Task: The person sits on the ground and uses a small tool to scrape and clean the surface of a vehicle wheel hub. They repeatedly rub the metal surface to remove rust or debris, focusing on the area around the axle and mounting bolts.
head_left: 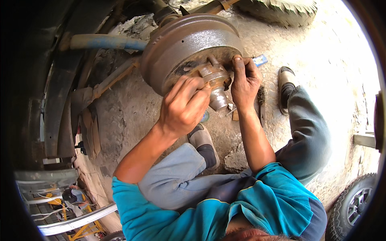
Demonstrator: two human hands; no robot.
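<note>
A rusty brake drum point(189, 42) is mounted at the upper middle, its face turned toward me. From its centre sticks out a hub point(215, 78) with a shiny metal end point(218, 99). My left hand point(183, 106) is at the hub's left side, fingers curled and pinched against it; whatever they grip is hidden. My right hand point(246, 82) is closed at the drum's right edge, thumb up against the rim. Just beyond its fingers shows a blue object point(260, 60); I cannot tell whether the hand holds it.
A blue-painted bar point(108, 42) runs to the drum from the left, beside dark vehicle frame parts point(52, 92). Tyres lie at the top point(281, 10) and lower right point(352, 207). A dark brush-like tool point(261, 104) lies on the rough ground point(128, 124) between my feet.
</note>
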